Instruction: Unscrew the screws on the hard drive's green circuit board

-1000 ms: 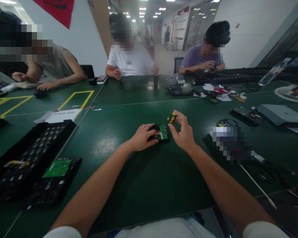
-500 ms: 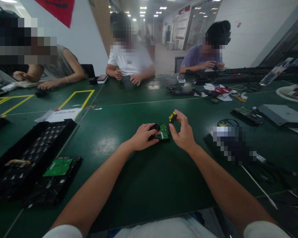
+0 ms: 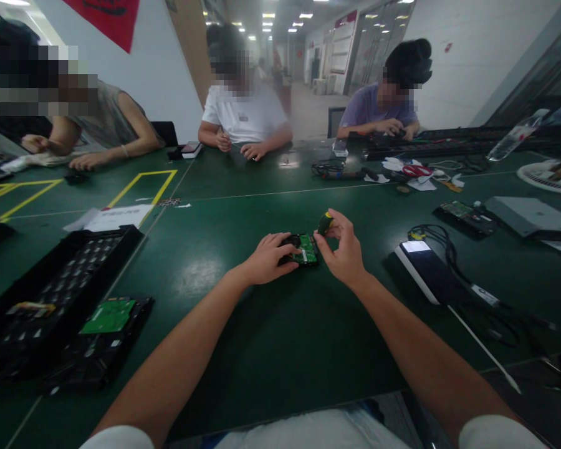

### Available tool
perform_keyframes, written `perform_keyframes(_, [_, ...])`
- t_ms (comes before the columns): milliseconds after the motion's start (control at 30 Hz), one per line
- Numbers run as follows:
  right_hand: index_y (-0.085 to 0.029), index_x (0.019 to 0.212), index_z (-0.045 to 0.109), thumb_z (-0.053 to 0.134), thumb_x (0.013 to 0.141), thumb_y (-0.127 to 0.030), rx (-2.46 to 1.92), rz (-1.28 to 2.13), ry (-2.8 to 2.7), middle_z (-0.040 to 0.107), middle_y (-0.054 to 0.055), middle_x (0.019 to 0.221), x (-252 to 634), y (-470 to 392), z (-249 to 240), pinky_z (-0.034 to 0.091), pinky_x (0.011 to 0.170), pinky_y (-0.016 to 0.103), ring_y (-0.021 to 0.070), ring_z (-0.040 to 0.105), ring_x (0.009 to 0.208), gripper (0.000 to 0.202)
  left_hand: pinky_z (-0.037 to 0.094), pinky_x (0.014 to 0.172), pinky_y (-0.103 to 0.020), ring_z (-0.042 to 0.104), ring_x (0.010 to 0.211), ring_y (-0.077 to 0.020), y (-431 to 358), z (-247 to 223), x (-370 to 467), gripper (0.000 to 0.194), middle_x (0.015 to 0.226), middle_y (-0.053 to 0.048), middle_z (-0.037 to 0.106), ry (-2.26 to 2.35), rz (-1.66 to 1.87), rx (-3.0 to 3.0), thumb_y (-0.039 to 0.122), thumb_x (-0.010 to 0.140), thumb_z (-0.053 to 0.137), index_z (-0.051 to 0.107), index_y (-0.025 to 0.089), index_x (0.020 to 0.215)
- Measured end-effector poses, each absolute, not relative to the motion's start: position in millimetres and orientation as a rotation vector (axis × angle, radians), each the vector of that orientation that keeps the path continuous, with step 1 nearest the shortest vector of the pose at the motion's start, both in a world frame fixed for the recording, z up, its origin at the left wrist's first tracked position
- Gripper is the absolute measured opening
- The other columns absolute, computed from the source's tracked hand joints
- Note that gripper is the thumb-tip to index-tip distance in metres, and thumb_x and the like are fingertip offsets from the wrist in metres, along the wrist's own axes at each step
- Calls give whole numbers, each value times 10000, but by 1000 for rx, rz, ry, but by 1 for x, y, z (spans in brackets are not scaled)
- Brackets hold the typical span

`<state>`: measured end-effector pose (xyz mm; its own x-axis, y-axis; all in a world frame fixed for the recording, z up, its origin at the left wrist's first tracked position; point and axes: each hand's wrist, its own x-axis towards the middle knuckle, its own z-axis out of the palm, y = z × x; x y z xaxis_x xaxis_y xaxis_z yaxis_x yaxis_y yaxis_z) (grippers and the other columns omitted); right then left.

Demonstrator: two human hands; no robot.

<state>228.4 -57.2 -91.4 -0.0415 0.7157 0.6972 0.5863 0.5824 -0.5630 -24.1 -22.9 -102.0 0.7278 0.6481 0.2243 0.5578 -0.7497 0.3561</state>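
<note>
In the head view, a hard drive with a green circuit board lies flat on the green table. My left hand grips its left part, fingers across the top and thumb along the near edge. A short screwdriver with a black and yellow handle is pinched between the thumb and fingers of my right hand, at the drive's right end. The screwdriver's tip is too small to make out, so I cannot tell whether it touches the drive.
To the left are a long black tray and another drive with a green board. On the right lie a black-and-white device with cables, another drive and a grey box. Several people sit across the table.
The screwdriver handle has turned more upright in my right hand, which has shifted slightly left, closer to the drive. My left hand and the drive stay in place.
</note>
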Motion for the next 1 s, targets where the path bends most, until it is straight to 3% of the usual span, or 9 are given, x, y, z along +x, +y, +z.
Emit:
perform_keyframes(300, [-336, 1633, 246, 573, 1029, -371, -1213, -110, -1579, 537, 164, 1530, 228, -68, -70, 665, 926, 528, 303, 712, 1140, 688, 328, 1246, -636, 414, 1527, -388, -22, -102, -24, 394, 1666, -121, 432, 976, 478, 2633, 492, 1000, 692, 710, 317, 1352])
perform_keyframes(400, [-245, 1602, 329, 541, 1007, -290, -1492, -140, -1736, 601, 194, 1442, 237, -72, -51, 579, 1033, 598, 351, 692, 1165, 633, 310, 1256, -647, 399, 1539, -390, -23, -100, -24, 395, 1669, -117, 429, 985, 459, 2624, 491, 1002, 689, 705, 320, 1358])
perform_keyframes(567, [-82, 1549, 365, 519, 935, -177, -2241, -87, -1703, 655, 297, 1266, 270, -72, -28, 510, 971, 687, 449, 713, 1095, 640, 266, 1272, -673, 359, 1566, -392, -24, -98, -25, 401, 1699, -120, 380, 985, 418, 2601, 494, 1020, 663, 691, 319, 1380])
perform_keyframes(800, [-37, 1429, 429, 521, 896, -181, -2561, 185, -1601, 659, 328, 1226, 315, -66, -22, 538, 922, 529, 450, 702, 1147, 560, 241, 1276, -695, 350, 1571, -396, -24, -99, -25, 417, 1701, -127, 372, 1000, 401, 2599, 510, 1024, 652, 682, 323, 1396])
perform_keyframes(1000, [-79, 1498, 398, 517, 930, -226, -2493, 10, -1626, 680, 304, 1230, 295, -70, -19, 540, 901, 557, 444, 722, 1104, 599, 260, 1272, -691, 356, 1566, -395, -26, -98, -25, 405, 1693, -121, 390, 996, 425, 2589, 494, 1020, 664, 688, 321, 1385])
